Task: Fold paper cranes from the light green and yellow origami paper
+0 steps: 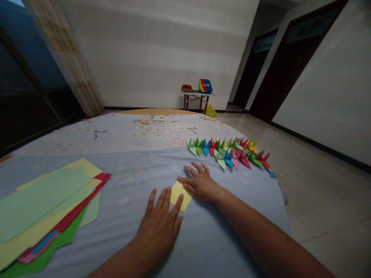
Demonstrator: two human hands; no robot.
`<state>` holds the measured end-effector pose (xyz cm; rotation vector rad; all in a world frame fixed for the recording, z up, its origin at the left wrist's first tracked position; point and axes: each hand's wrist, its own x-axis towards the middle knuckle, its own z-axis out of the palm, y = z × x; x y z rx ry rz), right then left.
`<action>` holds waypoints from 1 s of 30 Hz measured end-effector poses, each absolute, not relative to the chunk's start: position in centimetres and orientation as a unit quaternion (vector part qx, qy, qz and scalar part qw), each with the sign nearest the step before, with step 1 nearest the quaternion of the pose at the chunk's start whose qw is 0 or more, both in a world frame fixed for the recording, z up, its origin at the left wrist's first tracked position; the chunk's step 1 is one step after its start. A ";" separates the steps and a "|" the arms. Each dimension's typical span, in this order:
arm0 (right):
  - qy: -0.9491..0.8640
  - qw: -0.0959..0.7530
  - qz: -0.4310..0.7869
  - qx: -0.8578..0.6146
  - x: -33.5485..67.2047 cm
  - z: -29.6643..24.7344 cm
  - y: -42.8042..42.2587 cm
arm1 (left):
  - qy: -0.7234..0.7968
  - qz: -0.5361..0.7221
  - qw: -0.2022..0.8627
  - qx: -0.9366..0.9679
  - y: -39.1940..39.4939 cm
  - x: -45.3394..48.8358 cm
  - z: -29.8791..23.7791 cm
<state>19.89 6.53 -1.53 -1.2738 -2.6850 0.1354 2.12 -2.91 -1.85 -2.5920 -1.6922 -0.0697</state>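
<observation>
A small yellow sheet of paper [180, 196], roughly a diamond in outline, lies flat on the cloth between my hands. My left hand [160, 216] rests palm down at its lower left, fingers spread, the index fingertip on the paper. From the right, my right hand [201, 182] reaches over the upper right edge, its fingers apart and its thumb and index finger touching the sheet. Neither hand grips anything. Beyond my right hand, several folded paper cranes [228, 152] in green, blue, red, pink and yellow stand in rows.
A fanned stack of coloured paper [46, 197] lies on the left side of the table. A pale blue cloth [130, 239] covers the near part, with a floral cloth [121, 133] beyond. Against the far wall, a small table [199, 94] holds a colourful box [205, 86].
</observation>
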 end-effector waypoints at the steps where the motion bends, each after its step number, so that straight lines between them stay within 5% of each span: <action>1: -0.896 0.084 0.042 -0.435 20.0 -1.5 6.7 | -0.547 -0.022 0.022 -0.837 -2.9 2.1 -1.8; 27: -0.912 0.051 0.060 -0.403 20.7 -1.2 5.5 | -0.485 0.009 -0.021 -0.874 -3.7 1.1 -0.5; 30: -0.888 0.112 0.051 -0.443 21.4 -1.7 6.7 | -0.500 0.020 -0.038 -0.865 -3.7 1.4 0.1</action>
